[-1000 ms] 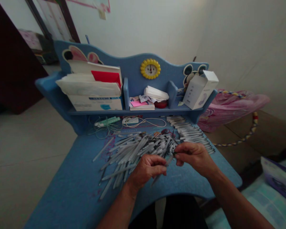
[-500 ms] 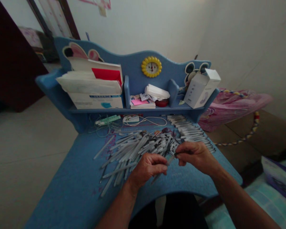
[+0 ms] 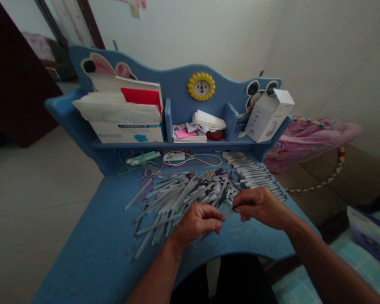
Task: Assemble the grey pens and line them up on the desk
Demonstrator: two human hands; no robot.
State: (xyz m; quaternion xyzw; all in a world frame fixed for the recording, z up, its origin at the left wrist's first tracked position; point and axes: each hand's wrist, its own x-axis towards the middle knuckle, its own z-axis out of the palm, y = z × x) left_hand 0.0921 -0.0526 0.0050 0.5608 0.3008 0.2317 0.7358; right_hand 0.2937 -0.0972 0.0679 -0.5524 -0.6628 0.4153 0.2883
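Between my two hands, over the front of the blue desk [image 3: 91,236], is a slim translucent pen [image 3: 228,214]. My left hand [image 3: 196,223] is closed around its barrel, and the lower end sticks out below the fingers. At the upper right end, my right hand [image 3: 260,207] pinches a small dark part of the pen; the fingertips hide most of that part. Just beyond the hands lies a loose pile of clear and whitish pen barrels [image 3: 174,202], pointing in various directions. Behind my right hand, many pens [image 3: 256,175] lie side by side in a neat slanting row.
At the back, a blue shelf [image 3: 133,146] carries a mask box [image 3: 126,131], papers, a white roll [image 3: 209,120] and a white carton [image 3: 267,117]. A yellow clock [image 3: 201,86] hangs above. Cords and a white cable [image 3: 205,158] lie beneath. A hoop [image 3: 331,179] stands right.
My right hand has shifted slightly right, away from my left hand, and a little more of the pen shows between them. The pile and the row look unchanged.
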